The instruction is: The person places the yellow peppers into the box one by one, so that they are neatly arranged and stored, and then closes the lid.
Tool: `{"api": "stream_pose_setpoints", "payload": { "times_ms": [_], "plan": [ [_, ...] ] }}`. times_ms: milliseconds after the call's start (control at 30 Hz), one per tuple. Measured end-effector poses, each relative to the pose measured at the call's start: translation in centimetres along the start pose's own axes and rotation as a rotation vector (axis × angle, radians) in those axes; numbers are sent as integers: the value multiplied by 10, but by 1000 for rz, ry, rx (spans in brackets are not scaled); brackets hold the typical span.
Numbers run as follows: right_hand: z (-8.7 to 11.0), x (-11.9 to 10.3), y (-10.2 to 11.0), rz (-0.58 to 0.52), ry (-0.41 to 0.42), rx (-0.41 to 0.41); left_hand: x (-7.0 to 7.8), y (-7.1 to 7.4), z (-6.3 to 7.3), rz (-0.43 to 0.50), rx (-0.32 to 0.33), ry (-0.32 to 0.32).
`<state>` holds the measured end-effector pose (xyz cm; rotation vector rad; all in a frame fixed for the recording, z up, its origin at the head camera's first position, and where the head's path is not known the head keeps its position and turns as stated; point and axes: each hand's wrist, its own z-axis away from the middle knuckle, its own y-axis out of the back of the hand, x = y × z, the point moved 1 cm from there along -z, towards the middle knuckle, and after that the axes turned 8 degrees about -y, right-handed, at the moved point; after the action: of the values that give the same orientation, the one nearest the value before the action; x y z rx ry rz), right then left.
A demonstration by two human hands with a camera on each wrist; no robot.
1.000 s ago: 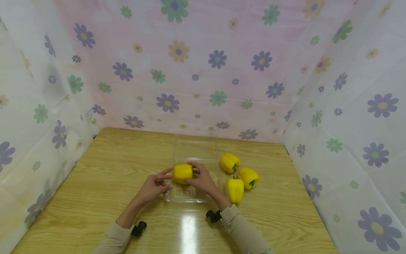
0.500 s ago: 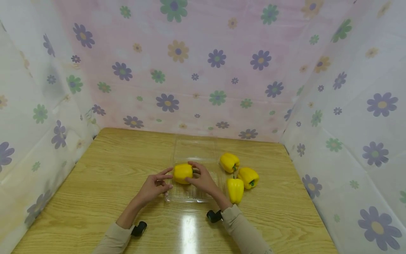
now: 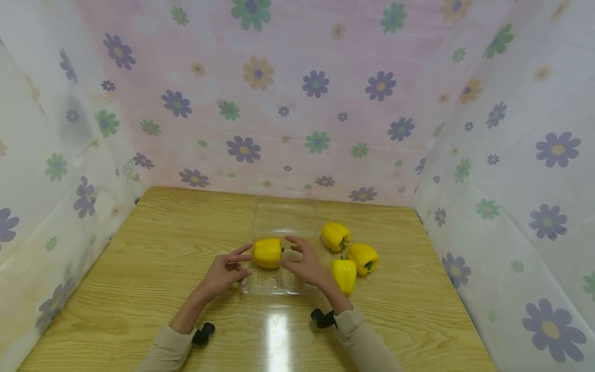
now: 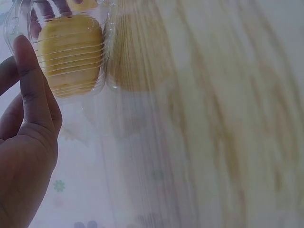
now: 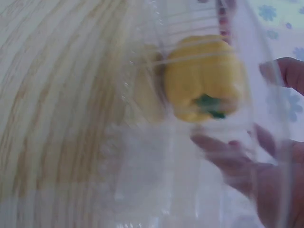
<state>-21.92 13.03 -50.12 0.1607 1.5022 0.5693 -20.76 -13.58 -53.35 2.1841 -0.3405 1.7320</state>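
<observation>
A yellow bell pepper (image 3: 267,253) lies on its side in the left part of a clear plastic clamshell container (image 3: 274,290), its green stem pointing right. My left hand (image 3: 224,274) rests its extended fingertips at the container's left wall; the left wrist view shows a finger (image 4: 31,80) against the clear rim, with the bell pepper (image 4: 73,52) behind the ribbed wall. Just right of the stem, my right hand (image 3: 307,264) hovers over the container with thumb and fingers spread and nothing between them. In the right wrist view, the bell pepper (image 5: 204,78) shows through blurred clear plastic.
To the container's right lie three more yellow bell peppers: one at the back (image 3: 335,236), one at the right (image 3: 363,259) and one in front (image 3: 344,276). The container's lid (image 3: 285,216) lies folded back on the wooden table (image 3: 186,222). Flowered curtains (image 3: 297,103) enclose the table.
My right hand has let go of the bell pepper and drawn back to the right. The left hand stays at the container's left wall.
</observation>
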Motion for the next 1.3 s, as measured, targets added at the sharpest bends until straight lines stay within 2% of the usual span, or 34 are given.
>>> {"api": "stream_pose_setpoints", "payload": {
  "times_ms": [167, 367, 667, 833, 933, 1133, 1300],
  "plan": [
    [9, -1, 15, -25, 40, -28, 2, 1, 0, -3, 3, 8],
    [19, 7, 34, 12, 107, -61, 3, -1, 1, 4, 3, 18],
    [31, 23, 62, 32, 201, 151, 3, -2, 3, 9, 1, 20],
    [36, 36, 72, 43, 250, 191, 2, -2, 2, -10, 6, 23],
    [39, 43, 78, 76, 253, 184, 2, -2, 2, -10, 10, 25],
    [46, 50, 92, 220, 255, 156, 1, -2, 2, 7, 13, 24],
    [55, 56, 99, 270, 147, 51, 1, -3, 2, 9, 15, 32]
  ]
}}
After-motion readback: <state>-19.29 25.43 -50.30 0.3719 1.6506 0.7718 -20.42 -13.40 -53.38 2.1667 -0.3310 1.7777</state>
